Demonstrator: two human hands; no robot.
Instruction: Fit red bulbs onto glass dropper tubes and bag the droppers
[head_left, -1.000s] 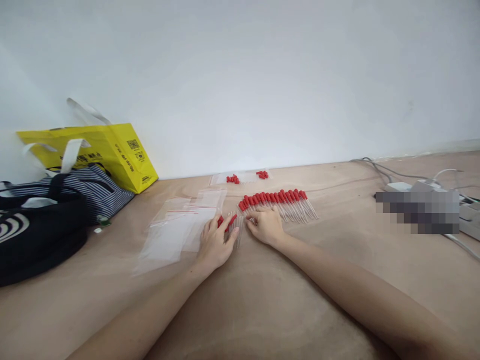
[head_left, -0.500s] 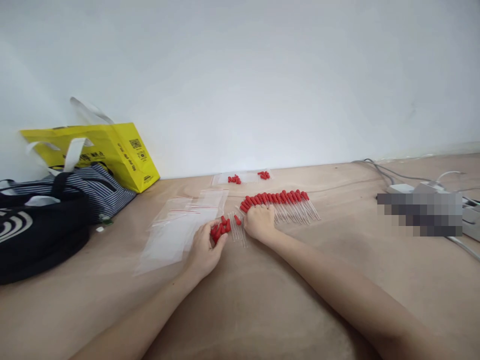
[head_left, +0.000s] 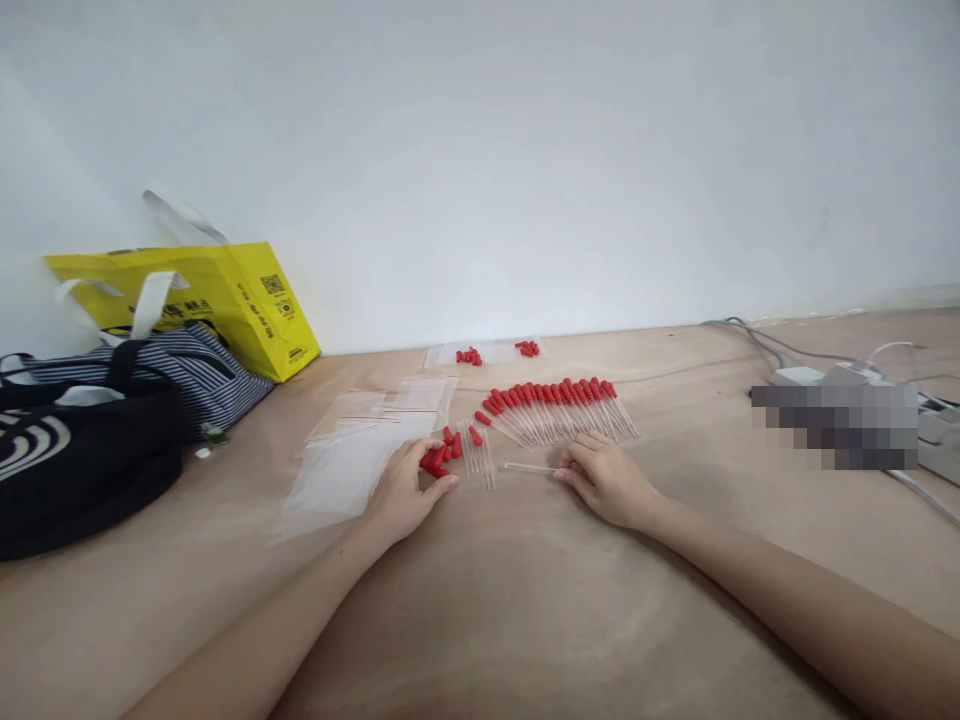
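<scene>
Pinched in the fingertips of my right hand (head_left: 600, 478) is a clear glass dropper tube (head_left: 529, 467), lying nearly level and pointing left. My left hand (head_left: 409, 492) curls around a cluster of red rubber bulbs (head_left: 436, 460), with bulbs between its thumb and fingers; its fingertips are partly hidden. Between the hands lie several bare glass tubes (head_left: 480, 462), with one loose red bulb (head_left: 475, 435) on top of them. Behind my right hand, a slanting row of assembled droppers (head_left: 559, 394) has red bulbs at the far end and clear tubes toward me.
Clear zip bags (head_left: 341, 475) lie flat left of my left hand. Another bag (head_left: 495, 352) with red bulbs and tubes rests near the wall. A yellow bag (head_left: 259, 310), a striped bag (head_left: 187, 375) and a black bag (head_left: 90, 470) stand left. Cables (head_left: 757, 340) run at right.
My right hand has moved right and toward me from the left end of the dropper row and now holds a bare tube. Another dropper shows at that end. My left hand stays by the bulbs.
</scene>
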